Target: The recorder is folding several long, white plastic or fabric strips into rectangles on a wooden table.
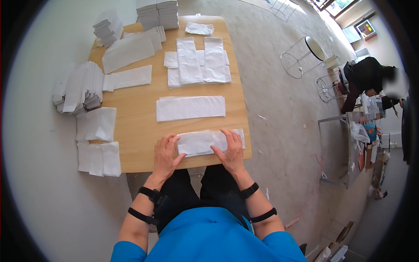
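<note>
On the near edge of the wooden table lies a stack of folded white paper (pixel 194 143), thin and long. My left hand (pixel 166 153) grips its left end, fingers bent at the far corner and thumb at the near corner. Across the right part of the stack, my right hand (pixel 230 152) curves its fingers over the far edge, with the thumb pressing on the top sheet. A flap of thin paper sticks out to the right, past this hand. Just beyond lies a second long white stack (pixel 190 108), which neither hand touches.
Crossed white bundles (pixel 187 61) lie farther back on the table (pixel 135 131). Piled bundles (pixel 83 87) and short folded ones (pixel 99 158) line the left side by the wall. Tall stacks (pixel 158 15) stand at the far end. At right, a person (pixel 366 76) bends near a cluttered table.
</note>
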